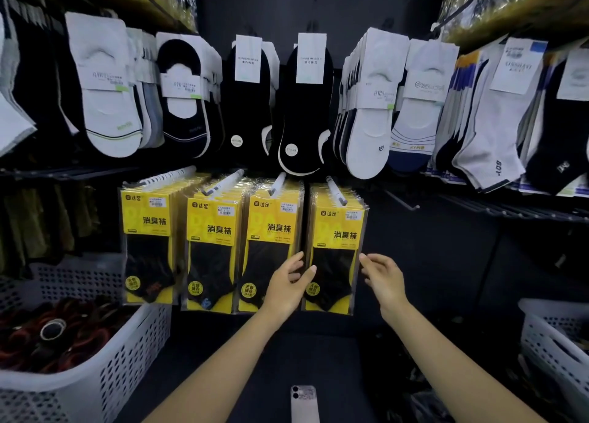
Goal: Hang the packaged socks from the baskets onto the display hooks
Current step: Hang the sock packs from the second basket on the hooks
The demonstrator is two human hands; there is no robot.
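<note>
Yellow packaged socks [334, 231] are hung in four stacks on display hooks [336, 193]. The left hand [288, 282] is laid, grip wide, at the left edge of the rightmost stack; the right hand [382, 276], grip wide and empty, is held just beside its right edge, contact perhaps not made. The stack is best squared gently from both sides, packs kept seated on the hook.

Yellow sock pkgs [334, 250] upright on hooks [336, 191]

sock packs [242, 247] on hooks [336, 191], baskets [105, 371] either side
</note>
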